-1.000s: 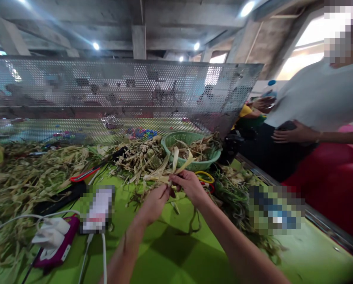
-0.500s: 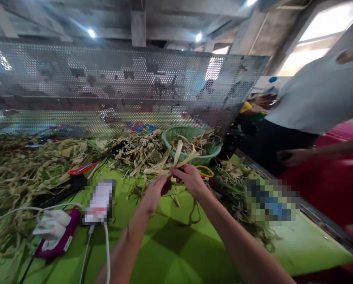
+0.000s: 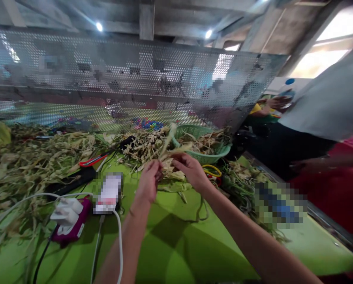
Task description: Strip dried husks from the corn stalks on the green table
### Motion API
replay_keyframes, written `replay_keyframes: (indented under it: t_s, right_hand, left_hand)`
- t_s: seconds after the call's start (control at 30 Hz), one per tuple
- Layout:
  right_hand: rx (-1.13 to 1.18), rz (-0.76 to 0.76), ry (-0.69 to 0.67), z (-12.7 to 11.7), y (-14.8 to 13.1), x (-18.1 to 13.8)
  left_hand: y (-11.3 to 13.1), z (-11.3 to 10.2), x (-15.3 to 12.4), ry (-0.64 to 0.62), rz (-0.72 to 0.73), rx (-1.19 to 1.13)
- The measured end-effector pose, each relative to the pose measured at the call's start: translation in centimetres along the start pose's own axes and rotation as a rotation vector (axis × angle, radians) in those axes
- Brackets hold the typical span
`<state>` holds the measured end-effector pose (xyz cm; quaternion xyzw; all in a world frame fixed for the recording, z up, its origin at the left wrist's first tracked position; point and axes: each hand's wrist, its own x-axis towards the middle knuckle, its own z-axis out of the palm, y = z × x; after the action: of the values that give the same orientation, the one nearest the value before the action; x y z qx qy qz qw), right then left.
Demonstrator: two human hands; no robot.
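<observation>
Above the green tabletop, my left hand (image 3: pixel 151 179) is closed round the lower end of some dried leaf strips (image 3: pixel 166 148). These pale strips look husk-like and rise from the fist, one upward and another slanting right, blurred by motion. Just to the right, my right hand (image 3: pixel 191 170) has its thumb and fingers pinched at the strips' right-hand side; the fingertips are partly hidden. Below and behind both hands lie loose leaf pieces (image 3: pixel 176 185). A green plastic basket (image 3: pixel 207 158) with dried leaves in it stands beyond my right hand.
A heap of dried leaves (image 3: pixel 61 154) covers the left side. A red cutter (image 3: pixel 93 160), a phone (image 3: pixel 109 193) with a white cable and a purple power strip (image 3: pixel 71 230) lie nearer. Yellow-handled scissors (image 3: pixel 212 171) rest right. A perforated metal screen (image 3: pixel 120 79) stands behind; a person (image 3: pixel 327 102) stands right.
My hands have moved apart a little, the left one turning more upright. The leaf strips have shifted and blurred. The whole view has swung slightly left.
</observation>
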<state>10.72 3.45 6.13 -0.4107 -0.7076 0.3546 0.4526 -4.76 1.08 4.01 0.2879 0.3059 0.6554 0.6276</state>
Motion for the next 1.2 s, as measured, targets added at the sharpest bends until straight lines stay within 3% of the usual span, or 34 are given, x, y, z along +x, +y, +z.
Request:
replay_keyframes:
  t_s: [0.1,0.23,0.33,0.47,0.6,0.73,0.87,1.0,1.2]
  right_hand:
    - [-0.462,-0.259,-0.199,0.9,0.6,-1.5]
    - [-0.908,-0.523,-0.538,2.8,3.4,-2.8]
    - [-1.070,-0.535,-0.562,3.6,5.8,-0.8]
    - [-1.187,-0.555,-0.492,3.0,8.4,4.6]
    - [-1.231,-0.487,-0.423,2.6,10.2,8.7]
    - [-1.200,-0.449,-0.388,3.1,10.3,8.7]
    - [-1.083,-0.504,-0.468,3.1,7.7,5.5]
    - [-0.924,-0.515,-0.478,0.7,4.0,1.2]
    - [-0.659,-0.196,-0.506,-6.6,0.3,-5.5]
  left_hand:
    - [2.1,-1.1,0.5,0.118,0.200,-0.098]
    - [3.3,-2.0,0.9,0.182,0.287,-0.158]
    - [2.9,-2.2,1.0,0.173,0.287,-0.148]
    - [2.4,-2.7,1.3,0.173,0.291,-0.131]
    - [2.2,-3.1,1.8,0.171,0.295,-0.119]
    - [2.1,-3.1,2.0,0.168,0.288,-0.123]
    - [1.9,-2.9,1.9,0.129,0.273,-0.096]
    - [1.6,-2.9,1.7,0.109,0.271,-0.061]
    - [1.0,-2.8,1.8,0.093,0.274,-0.036]
